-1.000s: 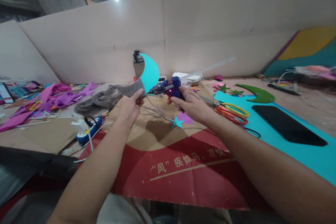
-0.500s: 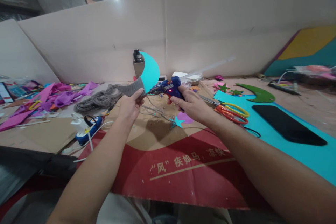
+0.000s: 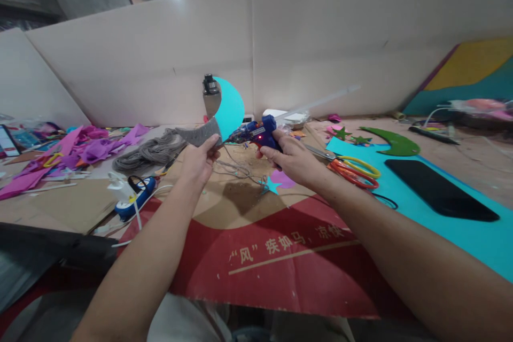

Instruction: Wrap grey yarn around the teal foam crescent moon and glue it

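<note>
My left hand (image 3: 197, 159) is closed on a cyan foam crescent (image 3: 229, 108), gripping its lower part, which is wrapped in grey yarn (image 3: 199, 135). The crescent stands upright above the cardboard. My right hand (image 3: 294, 159) grips a blue hot glue gun (image 3: 260, 134) with a red light showing. The gun's nozzle points left and meets the crescent where the grey wrapping ends. A clear glue stick (image 3: 320, 102) juts out of the gun's back toward the upper right.
A skein of grey yarn (image 3: 150, 152) lies left of my hands. Orange and yellow scissors (image 3: 355, 170), a cyan foam sheet (image 3: 452, 214), a black strip (image 3: 441, 191) and a green crescent (image 3: 395, 142) lie right. Purple scraps (image 3: 80, 147) and a power strip (image 3: 134, 197) lie left. A small cyan star (image 3: 271, 186) rests on the cardboard.
The crescent has risen slightly and the glue gun has edged up with it; both hands keep their grips.
</note>
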The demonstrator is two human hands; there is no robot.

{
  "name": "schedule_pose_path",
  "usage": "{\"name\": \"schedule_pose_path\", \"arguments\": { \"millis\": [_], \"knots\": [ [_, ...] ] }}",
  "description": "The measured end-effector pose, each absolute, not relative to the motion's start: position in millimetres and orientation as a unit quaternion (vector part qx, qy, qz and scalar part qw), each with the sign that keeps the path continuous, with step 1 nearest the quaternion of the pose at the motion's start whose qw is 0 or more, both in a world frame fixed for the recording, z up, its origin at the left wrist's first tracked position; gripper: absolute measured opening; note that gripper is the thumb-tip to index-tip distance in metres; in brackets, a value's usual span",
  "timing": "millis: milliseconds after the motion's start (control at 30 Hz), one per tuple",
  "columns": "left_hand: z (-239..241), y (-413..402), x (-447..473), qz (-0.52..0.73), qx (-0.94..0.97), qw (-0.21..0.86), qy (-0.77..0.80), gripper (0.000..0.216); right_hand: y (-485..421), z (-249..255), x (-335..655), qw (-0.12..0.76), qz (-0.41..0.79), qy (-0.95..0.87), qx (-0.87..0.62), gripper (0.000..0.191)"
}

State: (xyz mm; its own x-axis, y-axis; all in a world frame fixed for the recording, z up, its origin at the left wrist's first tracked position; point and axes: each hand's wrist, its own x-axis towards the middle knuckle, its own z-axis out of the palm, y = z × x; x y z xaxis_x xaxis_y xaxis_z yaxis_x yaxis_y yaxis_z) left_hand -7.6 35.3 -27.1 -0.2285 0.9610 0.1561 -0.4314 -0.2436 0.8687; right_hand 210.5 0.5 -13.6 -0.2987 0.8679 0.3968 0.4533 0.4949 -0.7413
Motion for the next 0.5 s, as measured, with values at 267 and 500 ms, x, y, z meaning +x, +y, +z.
{"name": "schedule_pose_path", "arguments": {
  "millis": [267,500],
  "knots": [
    [-28.0,36.2,-8.3,0.698,0.37,0.498,0.358,0.037,1.3,-14.5,211.2,0.403,0.248,-0.768,-0.431,0.02],
    [-25.7,33.7,-6.8,0.693,0.38,0.496,0.361,0.041,2.2,-14.9,211.1,0.4,0.253,-0.766,-0.435,0.02]
  ]
}}
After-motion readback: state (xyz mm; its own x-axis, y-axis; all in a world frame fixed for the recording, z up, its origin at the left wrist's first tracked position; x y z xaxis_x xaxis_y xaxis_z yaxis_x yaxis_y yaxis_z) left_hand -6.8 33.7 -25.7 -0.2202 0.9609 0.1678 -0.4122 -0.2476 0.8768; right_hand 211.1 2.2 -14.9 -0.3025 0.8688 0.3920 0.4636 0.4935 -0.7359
